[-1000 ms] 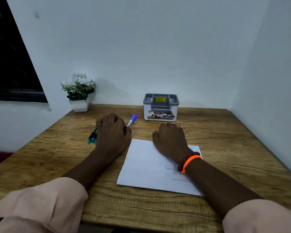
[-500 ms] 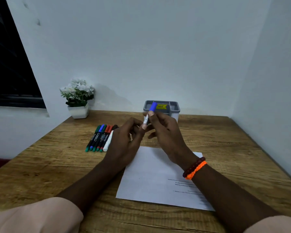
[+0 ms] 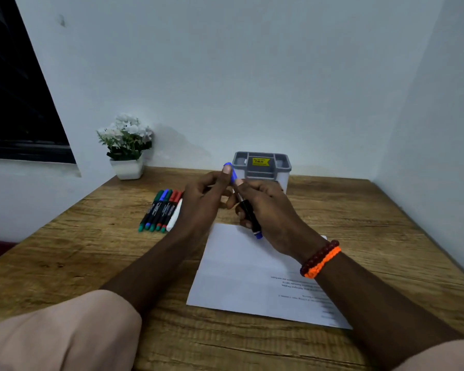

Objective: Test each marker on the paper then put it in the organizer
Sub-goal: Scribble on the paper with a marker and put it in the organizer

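Note:
Both hands hold a blue marker point(image 3: 248, 210) above the far edge of the white paper point(image 3: 247, 274). My right hand point(image 3: 268, 210) grips its black barrel, the blue end pointing down toward the paper. My left hand point(image 3: 206, 199) pinches the blue cap point(image 3: 231, 172) at the upper end; I cannot tell whether the cap has come off. Several more markers point(image 3: 162, 210) lie side by side on the table, left of my left hand. The grey organizer point(image 3: 261, 167) stands at the back, behind my hands.
A white pot of white flowers point(image 3: 126, 148) sits in the back left corner of the wooden table point(image 3: 359, 215). White walls close the table in at the back and right. A dark window is at the left.
My hands rose from the table and took the blue marker between them. It has since turned from cap-up in my left hand to my right hand gripping the barrel, left fingers on the cap.

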